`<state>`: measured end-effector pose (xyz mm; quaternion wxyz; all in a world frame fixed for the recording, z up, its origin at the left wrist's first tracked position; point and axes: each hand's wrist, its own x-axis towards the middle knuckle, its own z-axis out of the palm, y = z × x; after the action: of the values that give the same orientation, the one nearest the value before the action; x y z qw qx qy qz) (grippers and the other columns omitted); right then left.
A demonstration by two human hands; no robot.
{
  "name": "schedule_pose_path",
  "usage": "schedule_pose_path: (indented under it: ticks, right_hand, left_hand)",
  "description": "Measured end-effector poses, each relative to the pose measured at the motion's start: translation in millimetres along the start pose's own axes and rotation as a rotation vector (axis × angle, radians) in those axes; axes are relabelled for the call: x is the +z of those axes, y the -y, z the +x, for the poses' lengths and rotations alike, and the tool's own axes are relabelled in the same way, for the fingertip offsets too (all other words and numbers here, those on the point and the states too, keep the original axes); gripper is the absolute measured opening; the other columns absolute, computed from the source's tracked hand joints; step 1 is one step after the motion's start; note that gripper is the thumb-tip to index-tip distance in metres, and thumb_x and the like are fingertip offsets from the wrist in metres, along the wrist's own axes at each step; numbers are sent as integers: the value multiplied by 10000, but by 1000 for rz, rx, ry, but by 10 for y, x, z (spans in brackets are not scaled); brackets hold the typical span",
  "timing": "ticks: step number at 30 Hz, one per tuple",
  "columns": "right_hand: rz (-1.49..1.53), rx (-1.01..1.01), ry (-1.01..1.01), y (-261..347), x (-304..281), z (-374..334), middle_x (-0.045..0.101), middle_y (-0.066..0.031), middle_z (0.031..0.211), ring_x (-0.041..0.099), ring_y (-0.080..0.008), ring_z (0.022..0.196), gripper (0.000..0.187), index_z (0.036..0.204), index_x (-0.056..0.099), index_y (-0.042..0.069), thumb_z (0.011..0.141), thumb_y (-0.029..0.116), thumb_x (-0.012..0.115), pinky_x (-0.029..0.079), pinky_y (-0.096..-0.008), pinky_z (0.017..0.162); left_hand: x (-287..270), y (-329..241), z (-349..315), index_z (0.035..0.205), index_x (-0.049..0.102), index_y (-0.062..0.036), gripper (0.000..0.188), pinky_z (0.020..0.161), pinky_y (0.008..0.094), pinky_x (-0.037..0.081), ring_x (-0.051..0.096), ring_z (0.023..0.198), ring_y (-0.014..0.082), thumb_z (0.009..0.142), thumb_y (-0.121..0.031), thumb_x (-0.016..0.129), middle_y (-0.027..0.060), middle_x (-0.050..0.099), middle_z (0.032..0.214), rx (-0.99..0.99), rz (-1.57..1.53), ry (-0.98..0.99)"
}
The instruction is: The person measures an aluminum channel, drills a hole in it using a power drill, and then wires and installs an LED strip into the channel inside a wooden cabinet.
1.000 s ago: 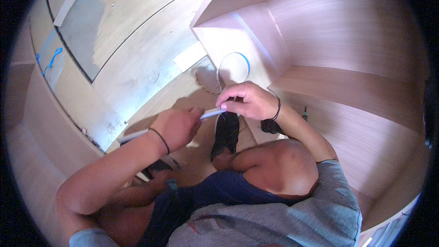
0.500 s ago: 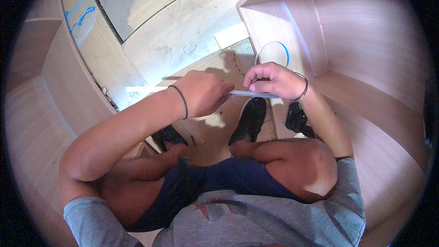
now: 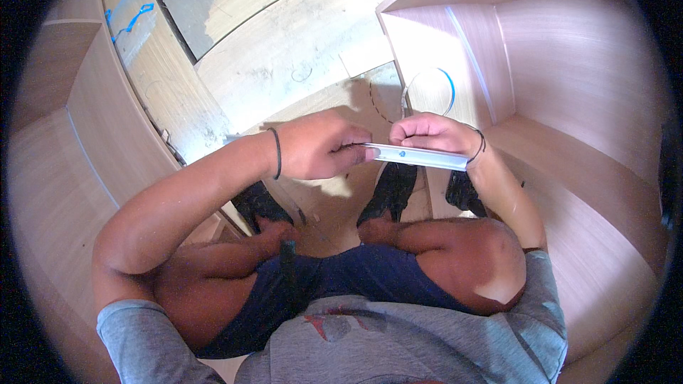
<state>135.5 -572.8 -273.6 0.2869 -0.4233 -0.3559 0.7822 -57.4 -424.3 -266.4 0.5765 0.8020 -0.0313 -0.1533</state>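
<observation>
Item: metal rail (image 3: pixel 420 157), frame centre, level, spanning our 2 hands.
Left hand (image 3: pixel 320 146): closed on rail's left end.
Right hand (image 3: pixel 434 133): curled over right part, steadying.
Behind: wood panel (image 3: pixel 455 50), upper right.

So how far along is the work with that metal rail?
Cabinet panels already stand assembled around the person. In hand: both the left hand and right hand grip the metal rail, held level above the knees. Left: the rail is not yet against any panel.
</observation>
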Motion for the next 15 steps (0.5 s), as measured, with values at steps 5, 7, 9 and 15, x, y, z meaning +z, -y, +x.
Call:
schedule_pose_path:
  ticks: [5,7,9,15]
  right_hand:
    - [273,-141,-265,-20,129,-11,530,-36,727,485,-95,651,160,943,527,-18,871,124,509,380,-212,558]
    - [374,-201,-308,50,189,-7,526,-49,748,475,-109,649,139,963,518,-13,856,76,513,377,-225,555]
    - [275,-323,-440,78,198,14,519,-63,797,462,-108,655,137,975,511,0,846,46,516,373,-235,550]
    - [175,-388,-519,124,230,81,486,-7,709,423,-71,593,154,973,516,13,863,119,540,350,-201,513]
  left_hand:
    - [-23,-43,-22,763,502,-42,324,449,261,317,366,483,100,925,-309,419,10,396,546,-236,-518,-19]
    - [-48,-54,-14,748,501,-52,327,455,249,314,368,499,90,919,-317,418,-4,390,556,-278,-652,-32]
    - [-65,-74,-10,732,499,-62,330,460,238,312,370,516,80,914,-325,416,-19,384,566,-318,-785,-48]
    - [-37,-119,9,773,476,-84,335,425,207,284,336,494,63,916,-379,404,-29,370,576,-360,-951,-75]
